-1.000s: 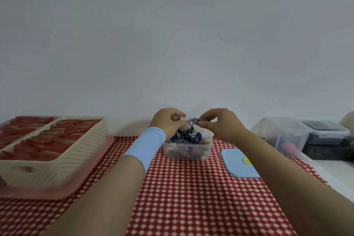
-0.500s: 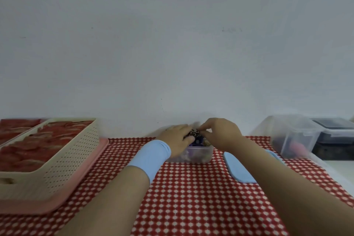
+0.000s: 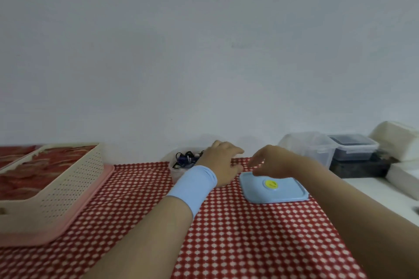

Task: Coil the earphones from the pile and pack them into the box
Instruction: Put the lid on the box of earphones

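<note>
While dark earphones [image 3: 186,157] lie looped in the clear plastic box [image 3: 177,172], pointing no clear way, the left hand [image 3: 221,161] covers it, fingers relaxed. The right hand [image 3: 271,161] hangs slack and empty over a smooth blue lid [image 3: 285,195].

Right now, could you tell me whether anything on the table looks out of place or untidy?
Nothing is spilled or damaged. Only the dark earphones seem to poke up past the rim of the clear box, and the blue lid lies off beside it on the cloth.
</note>
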`<action>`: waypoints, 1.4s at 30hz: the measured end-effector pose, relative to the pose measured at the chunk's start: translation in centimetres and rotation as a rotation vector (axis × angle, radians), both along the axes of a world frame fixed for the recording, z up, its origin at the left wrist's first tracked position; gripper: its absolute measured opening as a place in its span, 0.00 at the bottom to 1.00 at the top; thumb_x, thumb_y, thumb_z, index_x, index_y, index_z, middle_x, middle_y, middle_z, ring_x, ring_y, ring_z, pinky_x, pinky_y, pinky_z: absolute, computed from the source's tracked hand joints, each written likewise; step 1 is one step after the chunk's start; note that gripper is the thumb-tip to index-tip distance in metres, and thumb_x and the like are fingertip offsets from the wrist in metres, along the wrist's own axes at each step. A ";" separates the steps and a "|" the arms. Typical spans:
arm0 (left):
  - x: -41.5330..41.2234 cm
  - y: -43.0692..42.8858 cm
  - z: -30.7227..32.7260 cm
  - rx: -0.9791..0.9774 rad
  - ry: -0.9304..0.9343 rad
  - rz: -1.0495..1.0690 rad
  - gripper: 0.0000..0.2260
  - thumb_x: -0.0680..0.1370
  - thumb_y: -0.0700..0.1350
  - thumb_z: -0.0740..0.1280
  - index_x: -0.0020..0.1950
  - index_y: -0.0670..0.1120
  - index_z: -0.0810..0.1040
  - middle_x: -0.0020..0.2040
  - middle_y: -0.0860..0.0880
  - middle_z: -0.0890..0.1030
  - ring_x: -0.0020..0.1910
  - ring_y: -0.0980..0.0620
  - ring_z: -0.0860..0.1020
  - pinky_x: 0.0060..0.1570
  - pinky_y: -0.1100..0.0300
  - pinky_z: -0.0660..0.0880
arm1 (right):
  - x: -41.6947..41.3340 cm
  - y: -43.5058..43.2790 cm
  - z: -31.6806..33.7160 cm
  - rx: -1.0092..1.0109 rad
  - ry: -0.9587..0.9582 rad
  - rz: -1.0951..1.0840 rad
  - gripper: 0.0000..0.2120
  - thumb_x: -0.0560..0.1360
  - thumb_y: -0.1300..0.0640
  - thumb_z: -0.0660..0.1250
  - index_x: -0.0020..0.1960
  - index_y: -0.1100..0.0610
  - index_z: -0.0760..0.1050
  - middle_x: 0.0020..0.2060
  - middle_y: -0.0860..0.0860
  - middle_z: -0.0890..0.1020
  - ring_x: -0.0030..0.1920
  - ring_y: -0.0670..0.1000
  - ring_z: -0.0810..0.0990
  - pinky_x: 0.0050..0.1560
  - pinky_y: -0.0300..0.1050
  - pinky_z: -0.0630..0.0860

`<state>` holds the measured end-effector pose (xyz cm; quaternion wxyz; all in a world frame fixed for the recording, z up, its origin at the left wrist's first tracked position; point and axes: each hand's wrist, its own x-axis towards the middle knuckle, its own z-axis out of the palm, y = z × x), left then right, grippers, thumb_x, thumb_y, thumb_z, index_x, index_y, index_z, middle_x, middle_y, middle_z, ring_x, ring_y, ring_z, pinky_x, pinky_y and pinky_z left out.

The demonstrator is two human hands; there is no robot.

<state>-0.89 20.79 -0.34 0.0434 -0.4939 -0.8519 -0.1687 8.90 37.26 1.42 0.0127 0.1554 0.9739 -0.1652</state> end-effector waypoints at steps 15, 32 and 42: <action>4.3 3.0 -2.6 -0.508 0.130 0.014 0.24 0.82 0.58 0.58 0.78 0.56 0.62 0.77 0.51 0.66 0.76 0.49 0.63 0.76 0.45 0.37 | 4.7 2.7 -3.7 0.097 0.016 -0.012 0.13 0.79 0.50 0.66 0.61 0.46 0.83 0.62 0.44 0.82 0.61 0.47 0.79 0.65 0.42 0.73; 5.3 3.6 -3.6 -0.259 -0.167 0.092 0.20 0.80 0.47 0.64 0.72 0.48 0.69 0.68 0.47 0.73 0.62 0.45 0.75 0.54 0.58 0.72 | 5.7 1.5 -4.8 -0.052 -0.070 -0.256 0.49 0.61 0.26 0.73 0.77 0.41 0.63 0.75 0.53 0.65 0.74 0.57 0.63 0.73 0.54 0.64; 4.5 2.2 -1.1 -0.167 0.121 0.066 0.28 0.81 0.59 0.59 0.80 0.55 0.57 0.81 0.48 0.52 0.80 0.47 0.48 0.77 0.48 0.49 | 6.2 2.4 -3.5 -0.417 0.331 -0.268 0.41 0.58 0.34 0.80 0.67 0.45 0.75 0.65 0.49 0.77 0.58 0.48 0.77 0.56 0.42 0.71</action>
